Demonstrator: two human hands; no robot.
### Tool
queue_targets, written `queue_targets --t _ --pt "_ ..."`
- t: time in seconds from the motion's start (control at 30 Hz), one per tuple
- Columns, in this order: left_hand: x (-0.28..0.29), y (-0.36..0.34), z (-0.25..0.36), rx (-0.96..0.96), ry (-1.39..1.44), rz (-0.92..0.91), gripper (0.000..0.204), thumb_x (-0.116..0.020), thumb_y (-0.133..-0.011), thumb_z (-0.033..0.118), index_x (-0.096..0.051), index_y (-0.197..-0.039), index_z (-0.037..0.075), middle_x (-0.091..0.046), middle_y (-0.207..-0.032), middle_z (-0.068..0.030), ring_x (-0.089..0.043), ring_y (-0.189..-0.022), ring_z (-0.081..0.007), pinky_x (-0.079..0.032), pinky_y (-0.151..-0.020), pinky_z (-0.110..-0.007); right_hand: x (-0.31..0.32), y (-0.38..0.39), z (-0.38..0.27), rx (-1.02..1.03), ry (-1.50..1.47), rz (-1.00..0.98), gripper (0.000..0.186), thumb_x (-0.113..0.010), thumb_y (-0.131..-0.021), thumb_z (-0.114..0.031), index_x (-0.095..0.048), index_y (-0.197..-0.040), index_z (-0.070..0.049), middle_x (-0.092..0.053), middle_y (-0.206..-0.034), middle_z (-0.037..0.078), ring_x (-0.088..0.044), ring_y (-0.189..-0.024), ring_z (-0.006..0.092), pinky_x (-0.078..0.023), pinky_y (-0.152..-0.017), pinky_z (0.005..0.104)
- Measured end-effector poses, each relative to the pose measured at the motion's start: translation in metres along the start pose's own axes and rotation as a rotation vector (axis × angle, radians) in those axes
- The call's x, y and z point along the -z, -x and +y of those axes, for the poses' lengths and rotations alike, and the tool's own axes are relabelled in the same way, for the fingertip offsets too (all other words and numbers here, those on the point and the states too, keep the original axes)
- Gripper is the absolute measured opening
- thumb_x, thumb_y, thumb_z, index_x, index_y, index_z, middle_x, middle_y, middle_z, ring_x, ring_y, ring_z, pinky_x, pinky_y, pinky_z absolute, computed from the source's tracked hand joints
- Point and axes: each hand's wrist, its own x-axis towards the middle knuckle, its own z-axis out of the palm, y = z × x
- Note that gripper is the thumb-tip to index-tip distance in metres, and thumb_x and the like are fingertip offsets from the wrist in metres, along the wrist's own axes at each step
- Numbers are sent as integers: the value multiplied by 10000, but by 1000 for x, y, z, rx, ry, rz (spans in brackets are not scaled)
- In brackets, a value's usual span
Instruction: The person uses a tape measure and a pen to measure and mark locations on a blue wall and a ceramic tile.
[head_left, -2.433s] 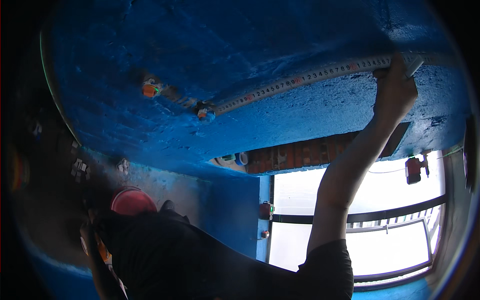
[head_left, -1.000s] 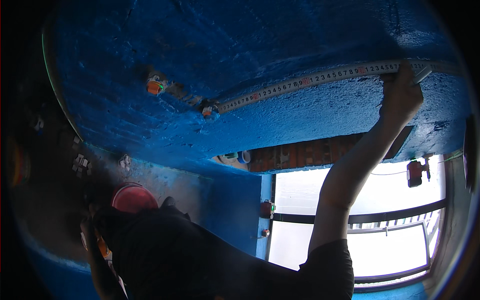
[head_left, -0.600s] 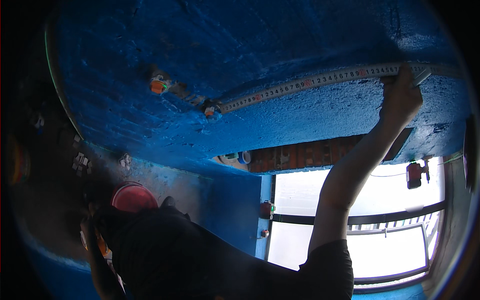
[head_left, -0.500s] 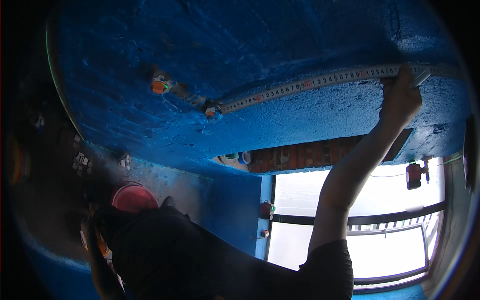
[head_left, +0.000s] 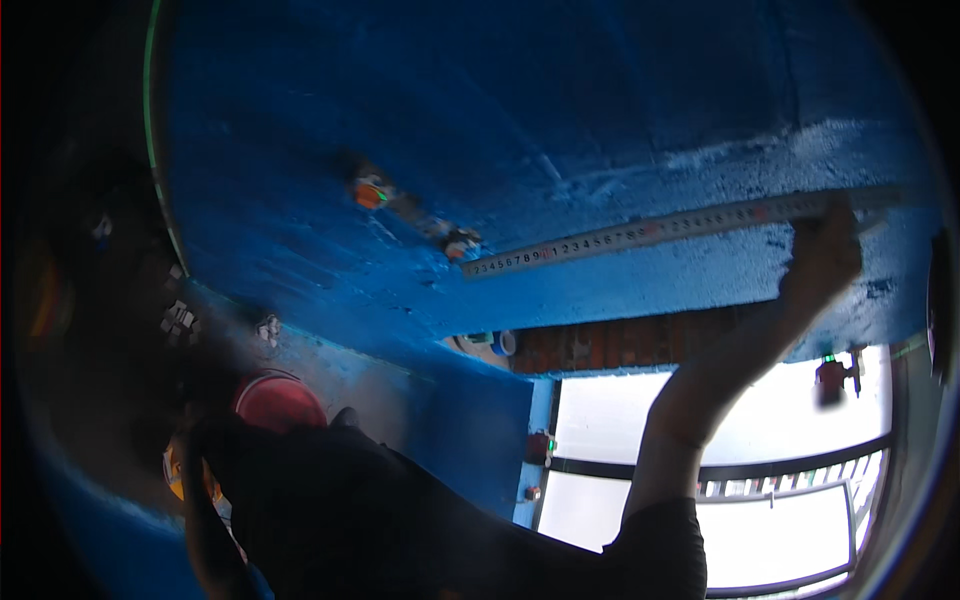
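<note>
A long pale measuring tape (head_left: 600, 242) with black and red marks runs across the blue wall (head_left: 560, 100). Its left end lies just below an orange-and-white pipe fitting (head_left: 460, 243). Farther right, my right hand (head_left: 825, 250) is closed on the tape, pressing it to the wall; a short pale stick-like piece pokes out beyond my fingers. A second orange fitting (head_left: 370, 192) sits up and left in the same chipped groove. At the lower left my left hand (head_left: 188, 445) is dark and blurred, close to a yellow-orange object (head_left: 175, 470); its fingers cannot be made out.
A red bucket (head_left: 280, 402) stands on the floor near my feet. Under the blue surface is a brick-lined recess (head_left: 600, 343) with a roll (head_left: 503, 343) at its left end. A bright window (head_left: 620, 410) and a red tool-like device (head_left: 830, 382) are at the right.
The view has shifted, with the scene lower and farther right. My right hand and the tape have moved down the wall; the tape's left end now lies below the fitting instead of beside it.
</note>
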Motion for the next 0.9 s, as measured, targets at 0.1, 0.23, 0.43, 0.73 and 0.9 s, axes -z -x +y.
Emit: queue_targets --t 0.1,0.23,0.43,0.73,0.9 --pt "-1 5 17 39 79 69 264 -629 -862 386 -677 -996 164 -682 -870 -178 -675 -807 -350 -525 -672 -436 27 -31 -22 -96 -248 108 267 -709 -861 -369 -613 -1076 -243 -731 -883 61 -737 -763 220 -613 -548 301" --pt "14 -15 38 605 268 -104 317 -667 -856 375 -708 -1045 124 -721 -941 -175 -711 -858 -296 -521 -703 -384 33 -79 -41 109 -6 114 247 -710 -850 -393 -598 -1009 -242 -721 -831 39 -734 -741 227 -615 -565 364" --pt "4 23 19 381 200 -34 328 -581 -906 435 -702 -973 137 -689 -841 -179 -689 -784 -320 -517 -661 -418 22 -104 -84 146 -15 221 303 -723 -827 -419 -581 -1014 -227 -711 -779 84 -730 -732 264 -609 -570 372" --pt "-6 62 2 487 188 -26 357 -594 -889 429 -711 -989 107 -694 -841 -186 -697 -793 -317 -518 -662 -404 35 -110 -118 -127 -453 80 384 -598 -858 -404 -724 -922 -47 -686 -756 129 -705 -731 209 -531 -645 403" --pt "-11 35 6 414 137 -53 374 -601 -879 425 -715 -998 90 -697 -841 -191 -702 -798 -316 -518 -662 -395 38 -107 -123 -361 -629 42 525 -542 -854 -464 -713 -896 31 -679 -780 161 -691 -701 233 -518 -591 415"
